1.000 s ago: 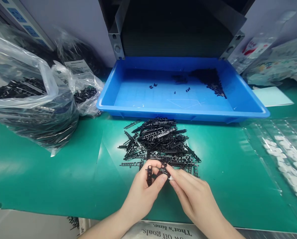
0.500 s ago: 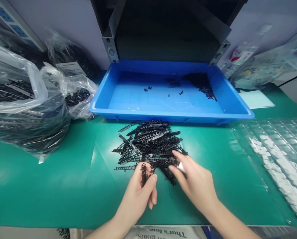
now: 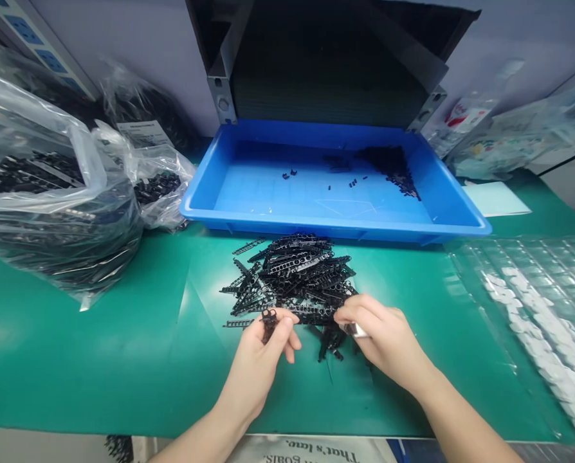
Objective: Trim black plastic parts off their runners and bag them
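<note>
A heap of thin black plastic strips [image 3: 301, 270], toothed and ringed along their length, lies before me. My left hand [image 3: 268, 350] is closed at its near left edge, with black plastic strips [image 3: 269, 321] between thumb and fingers. My right hand [image 3: 381, 334] is pinched at the heap's right side. Its curled fingers hold a small white piece [image 3: 357, 330] with a dark end, mostly hidden. A thin dark strip seems to run between both hands' fingertips, but whether the right hand grips it is unclear.
Behind the heap stands a blue tray [image 3: 336, 228] with small black parts at its right. A clear plastic bag [image 3: 60, 238] of black parts is on the left. At right, a clear blister tray [image 3: 480, 257] holds rows of white parts [image 3: 543, 321].
My right hand's fingertips have closed together beside the heap. My left hand has shifted slightly left and turned its strips. Several strips at the heap's lower right have moved.
</note>
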A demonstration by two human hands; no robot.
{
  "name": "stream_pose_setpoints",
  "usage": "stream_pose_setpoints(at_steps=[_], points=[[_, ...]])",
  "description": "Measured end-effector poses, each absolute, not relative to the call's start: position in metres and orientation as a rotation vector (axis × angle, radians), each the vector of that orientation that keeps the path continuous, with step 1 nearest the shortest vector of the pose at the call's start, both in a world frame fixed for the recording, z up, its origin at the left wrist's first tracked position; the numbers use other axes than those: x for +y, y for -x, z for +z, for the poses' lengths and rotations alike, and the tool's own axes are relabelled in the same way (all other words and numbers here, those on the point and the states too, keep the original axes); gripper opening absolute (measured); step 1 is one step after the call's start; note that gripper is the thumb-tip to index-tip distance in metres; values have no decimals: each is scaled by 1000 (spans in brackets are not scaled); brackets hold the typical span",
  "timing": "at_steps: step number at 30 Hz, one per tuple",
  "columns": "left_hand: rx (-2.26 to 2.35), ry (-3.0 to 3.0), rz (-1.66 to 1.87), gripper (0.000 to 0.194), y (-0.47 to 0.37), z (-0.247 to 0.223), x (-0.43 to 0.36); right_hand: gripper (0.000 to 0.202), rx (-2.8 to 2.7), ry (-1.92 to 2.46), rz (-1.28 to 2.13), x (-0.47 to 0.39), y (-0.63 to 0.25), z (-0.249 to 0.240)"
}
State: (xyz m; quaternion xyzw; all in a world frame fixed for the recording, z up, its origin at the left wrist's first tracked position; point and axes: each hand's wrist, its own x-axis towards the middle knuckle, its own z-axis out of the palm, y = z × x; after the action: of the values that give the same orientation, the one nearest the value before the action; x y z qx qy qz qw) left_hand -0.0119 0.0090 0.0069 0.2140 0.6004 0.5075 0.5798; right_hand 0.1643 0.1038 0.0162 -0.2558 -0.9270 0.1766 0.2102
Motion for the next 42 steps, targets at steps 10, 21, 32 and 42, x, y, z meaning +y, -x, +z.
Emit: stream_pose_setpoints(at_steps=[10, 21, 32, 42], points=[[1491, -528, 1082, 23, 6, 5, 4, 19, -2759, 912, 665, 96, -163, 13], [1426, -947, 909, 19, 3, 4, 5, 12, -2569, 804, 1090, 99, -158, 26], [1280, -592, 937, 22, 1, 15, 6, 37, -2511, 1022, 939, 62, -153, 18], [1354, -658, 906, 20, 3, 12, 5, 38, -2705, 931, 603, 59, -150, 18]])
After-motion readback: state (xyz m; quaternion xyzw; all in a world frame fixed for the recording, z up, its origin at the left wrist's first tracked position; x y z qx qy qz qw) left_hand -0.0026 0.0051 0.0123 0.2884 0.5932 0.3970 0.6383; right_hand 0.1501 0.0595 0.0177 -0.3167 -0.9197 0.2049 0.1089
